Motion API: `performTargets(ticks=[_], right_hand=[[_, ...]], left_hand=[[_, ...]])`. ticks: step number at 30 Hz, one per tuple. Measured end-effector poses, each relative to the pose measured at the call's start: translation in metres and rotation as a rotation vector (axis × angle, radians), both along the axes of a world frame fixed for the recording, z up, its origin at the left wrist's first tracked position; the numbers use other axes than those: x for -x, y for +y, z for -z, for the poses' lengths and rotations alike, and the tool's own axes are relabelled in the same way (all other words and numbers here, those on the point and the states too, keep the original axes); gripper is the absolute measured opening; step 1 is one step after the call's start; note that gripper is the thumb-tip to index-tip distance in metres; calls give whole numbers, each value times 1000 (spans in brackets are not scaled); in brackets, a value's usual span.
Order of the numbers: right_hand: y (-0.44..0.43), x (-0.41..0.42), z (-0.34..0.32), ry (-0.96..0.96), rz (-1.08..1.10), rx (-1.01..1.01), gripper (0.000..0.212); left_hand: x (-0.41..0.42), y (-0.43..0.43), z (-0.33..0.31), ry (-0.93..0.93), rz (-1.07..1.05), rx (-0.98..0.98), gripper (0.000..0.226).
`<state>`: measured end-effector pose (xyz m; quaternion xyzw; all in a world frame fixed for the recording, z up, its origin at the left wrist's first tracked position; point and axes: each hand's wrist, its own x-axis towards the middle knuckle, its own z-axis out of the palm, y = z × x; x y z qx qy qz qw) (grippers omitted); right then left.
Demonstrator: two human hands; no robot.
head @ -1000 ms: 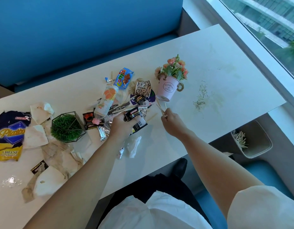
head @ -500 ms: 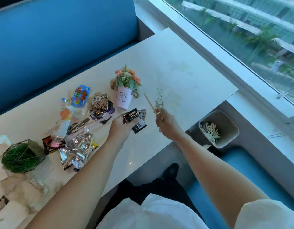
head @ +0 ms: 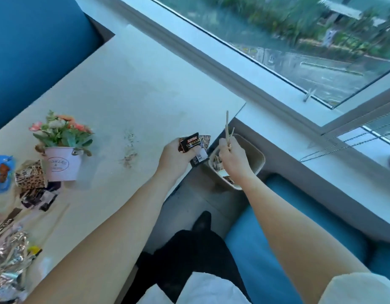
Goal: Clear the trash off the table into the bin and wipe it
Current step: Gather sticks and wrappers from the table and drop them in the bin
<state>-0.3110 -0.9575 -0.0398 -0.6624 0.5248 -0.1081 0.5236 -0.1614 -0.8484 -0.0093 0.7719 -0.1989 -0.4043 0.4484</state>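
Both hands have swung off the worktop (head: 128, 88) to the bin (head: 256, 156): left hand (head: 175, 154) fingers gripping black wrappers (head: 193, 143) at its edge, right hand (head: 232, 156) fingers pinching wooden sticks (head: 227, 126) over it, drop likely next, leftover trash (head: 9, 255) still on the worktop.

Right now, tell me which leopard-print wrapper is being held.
The leopard-print wrapper gripped in the left hand, behind the black Supremo sachet. The other leopard-print wrapper lies on the table beside the pink flower pot.
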Motion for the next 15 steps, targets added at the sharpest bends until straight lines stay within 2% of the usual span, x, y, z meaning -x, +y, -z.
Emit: performTargets(ticks=[8, 15], right_hand=[[-57, 53, 69, 32, 151, -11, 32], [-77, 60, 134, 62, 182, -185, 30]], left_hand=[[62, -84, 45, -170, 218, -152, 29], [85, -126, 101, -192, 288, -255, 29]])
